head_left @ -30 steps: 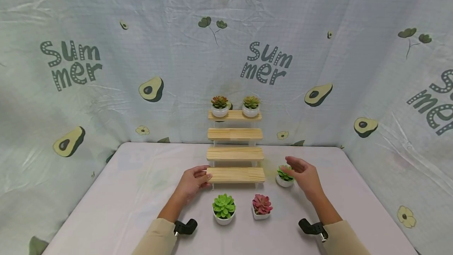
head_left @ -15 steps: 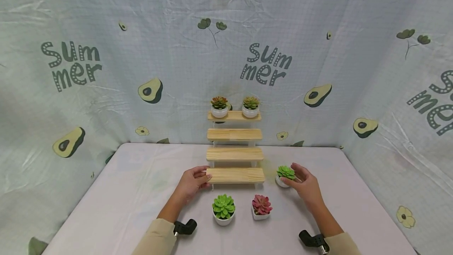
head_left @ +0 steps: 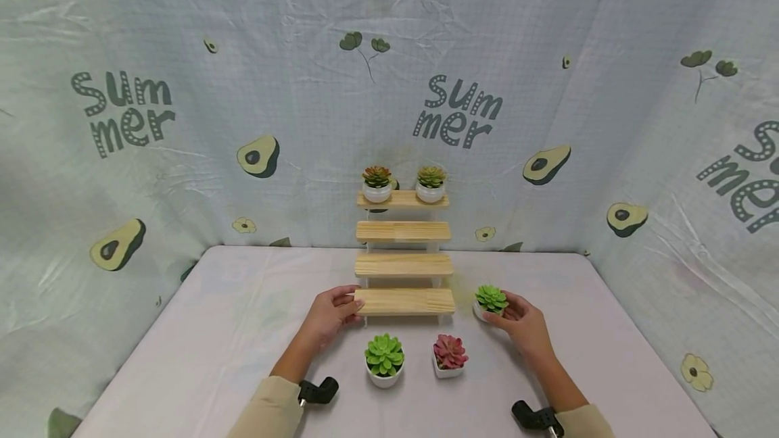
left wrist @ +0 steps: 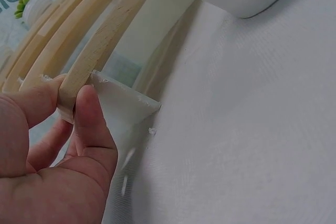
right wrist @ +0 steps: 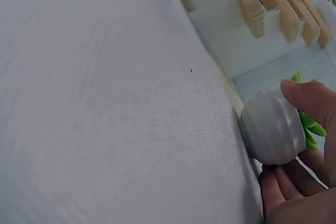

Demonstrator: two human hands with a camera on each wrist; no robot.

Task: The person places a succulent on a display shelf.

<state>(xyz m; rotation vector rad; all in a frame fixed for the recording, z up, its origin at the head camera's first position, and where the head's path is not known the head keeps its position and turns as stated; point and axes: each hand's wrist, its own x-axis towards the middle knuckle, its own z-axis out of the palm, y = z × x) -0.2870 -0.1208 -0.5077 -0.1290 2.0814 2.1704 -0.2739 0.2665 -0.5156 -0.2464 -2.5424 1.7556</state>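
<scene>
My left hand (head_left: 331, 313) pinches the left end of the lowest step of a wooden tiered shelf (head_left: 404, 301); in the left wrist view, thumb and fingers press the two faces of that board (left wrist: 97, 40). At the shelf's right, my right hand (head_left: 525, 323) grips a potted green succulent (head_left: 490, 298). The right wrist view shows its ribbed white pot (right wrist: 273, 127) between the thumb and fingers, its base at the tabletop. Part of its green leaves is hidden by the thumb.
In front of the shelf stand a bright green succulent (head_left: 385, 357) and a red succulent (head_left: 450, 353), both in white pots. A reddish-green succulent (head_left: 377, 184) and a yellow-green succulent (head_left: 431, 184) sit on the top step. A printed cloth (head_left: 316, 100) hangs behind the table.
My right hand has come down from above the green succulent and closed its fingers and thumb round the pot. The left hand stays on the shelf's lowest step.
</scene>
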